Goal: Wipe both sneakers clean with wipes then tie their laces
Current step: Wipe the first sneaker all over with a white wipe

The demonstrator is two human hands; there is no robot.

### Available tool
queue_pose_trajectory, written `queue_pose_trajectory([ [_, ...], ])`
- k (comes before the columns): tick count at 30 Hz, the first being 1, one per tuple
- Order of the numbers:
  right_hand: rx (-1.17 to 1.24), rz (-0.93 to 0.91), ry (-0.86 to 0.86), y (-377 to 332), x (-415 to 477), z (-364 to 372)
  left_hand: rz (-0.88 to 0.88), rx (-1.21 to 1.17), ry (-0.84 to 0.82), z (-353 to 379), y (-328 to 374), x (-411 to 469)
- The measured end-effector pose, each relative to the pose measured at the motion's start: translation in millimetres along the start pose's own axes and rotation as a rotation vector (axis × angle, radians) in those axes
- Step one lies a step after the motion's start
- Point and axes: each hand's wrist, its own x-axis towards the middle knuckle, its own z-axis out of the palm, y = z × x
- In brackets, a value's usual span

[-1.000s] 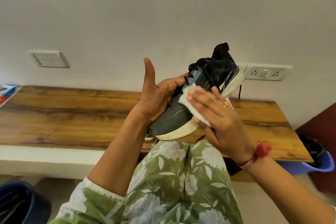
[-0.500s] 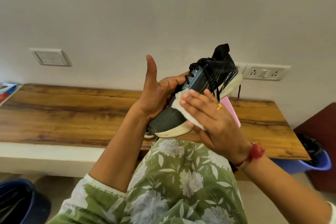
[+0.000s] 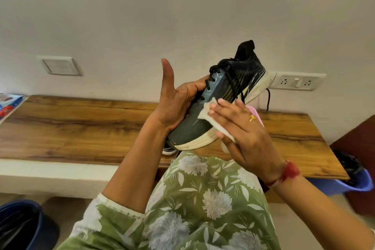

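White wipe (image 3: 204, 114) in right hand (image 3: 246, 137) against sneaker (image 3: 191, 128) in left hand (image 3: 176, 103).

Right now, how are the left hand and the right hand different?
The left hand grips the sneaker, thumb straight up; the right hand holds a wipe flat against its side. Only the right hand wears a ring. Both work on the same sneaker.
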Motion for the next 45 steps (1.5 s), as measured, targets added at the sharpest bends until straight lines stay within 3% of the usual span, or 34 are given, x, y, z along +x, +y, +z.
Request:
queue_pose_trajectory([
  [4, 0.039, -0.144, -0.087, -12, -7, 7, 0.014, -0.008, 0.02, 1, 0, -1],
  [9, 0.047, -0.024, -0.032, -9, -1, 7, 0.009, 0.026, 0.022, 2, 0, -2],
  [12, 0.249, -0.115, -0.12, -23, -8, 11, 0.028, 0.05, 0.035, 1, 0, -4],
  [13, 0.382, -0.022, -0.078, -23, -6, 6, 0.022, 0.062, 0.041, 1, 0, -5],
  [15, 0.618, 0.332, 0.188, -16, 4, -7, -0.002, 0.076, 0.067, 0, -1, -8],
  [17, 0.561, 0.526, 0.456, -4, 15, -17, -0.004, 0.075, 0.085, 3, -1, -9],
  [18, 0.45, 0.536, 0.481, 0, 19, -18, -0.003, 0.076, 0.085, 5, -1, -9],
  [21, 0.156, 0.404, 0.268, -3, 18, -2, -0.028, 0.038, 0.073, 10, -2, -7],
  [27, -0.01, -0.013, -0.044, -14, -6, 15, -0.068, 0.01, 0.09, 3, -6, -12],
  [32, -0.014, 0.161, 0.028, 8, 3, 14, -0.111, 0.018, 0.117, -1, -10, -17],
  [36, 0.009, -0.105, -0.12, 0, -5, 17, -0.114, 0.051, 0.117, -5, -9, -20],
  [40, -0.003, 0.092, -0.018, 17, 4, 12, -0.131, 0.023, 0.133, -4, -9, -20],
  [45, -0.014, -0.08, -0.129, 8, -2, 15, -0.126, 0.031, 0.042, -8, -9, -21],
])
